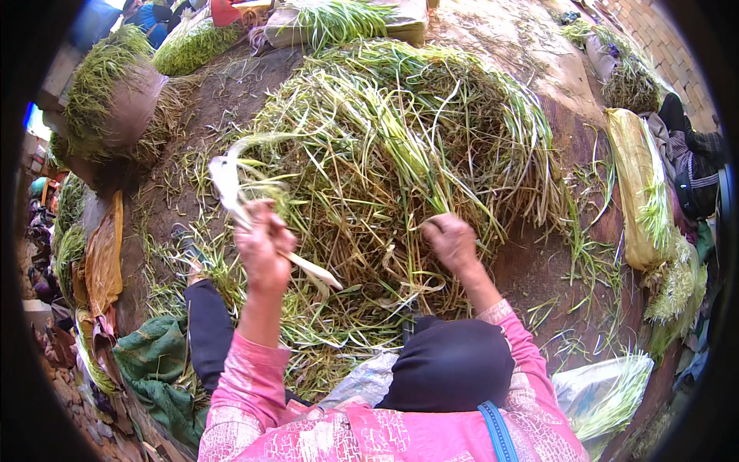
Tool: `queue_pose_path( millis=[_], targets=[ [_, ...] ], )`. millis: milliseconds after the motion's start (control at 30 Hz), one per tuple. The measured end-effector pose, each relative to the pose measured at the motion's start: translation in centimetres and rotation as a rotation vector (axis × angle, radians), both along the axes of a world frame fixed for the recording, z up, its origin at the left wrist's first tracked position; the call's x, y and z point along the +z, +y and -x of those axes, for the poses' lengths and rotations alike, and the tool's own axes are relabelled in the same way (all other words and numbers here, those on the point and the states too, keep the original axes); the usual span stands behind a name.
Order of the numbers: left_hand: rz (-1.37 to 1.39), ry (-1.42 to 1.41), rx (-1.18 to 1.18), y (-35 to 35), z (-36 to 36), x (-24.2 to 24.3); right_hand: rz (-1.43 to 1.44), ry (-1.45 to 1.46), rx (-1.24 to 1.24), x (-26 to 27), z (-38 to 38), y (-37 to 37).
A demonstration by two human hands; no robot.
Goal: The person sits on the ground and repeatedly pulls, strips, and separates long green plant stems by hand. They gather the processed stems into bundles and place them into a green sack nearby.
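My left hand point(263, 245) is closed around the pale wooden handle point(314, 271) of what looks like a sickle. Its bright blade point(226, 180) rises above the fist and is blurred, so its exact shape is hard to make out. Blurred green blades of grass show beside it. On the right, my right hand point(453, 239) grips the lower end of a bundle of long green grass stalks point(404, 136), which fan out away from me. Both hands are over a large heap of cut grass point(358, 225), green on top and brown with dry stems in the middle.
Grass-filled bundles stand around: a pinkish sack point(135, 104) at far left, a yellow sack point(635, 190) at right, a white plastic sack point(589, 387) near me. Green cloth point(153, 361) lies by my left leg. A brick wall point(681, 52) and a seated person point(695, 167) are at right.
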State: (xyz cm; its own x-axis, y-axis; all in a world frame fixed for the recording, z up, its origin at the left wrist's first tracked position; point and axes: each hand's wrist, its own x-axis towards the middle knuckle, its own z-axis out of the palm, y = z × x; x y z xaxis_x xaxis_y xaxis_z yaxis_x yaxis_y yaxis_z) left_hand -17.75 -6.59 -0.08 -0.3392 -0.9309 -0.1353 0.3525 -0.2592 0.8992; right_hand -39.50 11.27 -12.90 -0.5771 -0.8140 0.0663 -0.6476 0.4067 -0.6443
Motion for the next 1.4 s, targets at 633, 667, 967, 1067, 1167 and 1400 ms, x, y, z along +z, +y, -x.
queue_pose_path(
  millis=[633, 667, 967, 1067, 1167, 1400],
  targets=[
    [-0.235, -0.073, -0.122, 3.2, -2.0, -4.8, -0.117, 0.086, -0.235, -0.8, -0.3, 2.7],
    [-0.249, -0.078, -0.170, 3.9, -1.4, -5.1, -0.143, 0.086, -0.216, -1.3, 0.0, 2.6],
    [-0.349, -0.162, -0.315, 6.8, 1.1, -6.8, -0.291, 0.136, -0.112, -2.2, -0.1, 0.6],
    [-0.294, -0.205, -0.378, 7.5, 1.6, -7.3, 0.035, -0.088, -0.001, 0.2, -1.7, 0.2],
    [-0.213, -0.332, -0.390, 8.4, 2.6, -8.2, 0.300, -0.367, 0.187, 3.3, -4.3, -0.2],
    [-0.225, -0.314, -0.143, 5.3, -0.1, -7.9, -0.057, -1.040, 0.358, 3.8, -4.0, -0.2]
  ],
)
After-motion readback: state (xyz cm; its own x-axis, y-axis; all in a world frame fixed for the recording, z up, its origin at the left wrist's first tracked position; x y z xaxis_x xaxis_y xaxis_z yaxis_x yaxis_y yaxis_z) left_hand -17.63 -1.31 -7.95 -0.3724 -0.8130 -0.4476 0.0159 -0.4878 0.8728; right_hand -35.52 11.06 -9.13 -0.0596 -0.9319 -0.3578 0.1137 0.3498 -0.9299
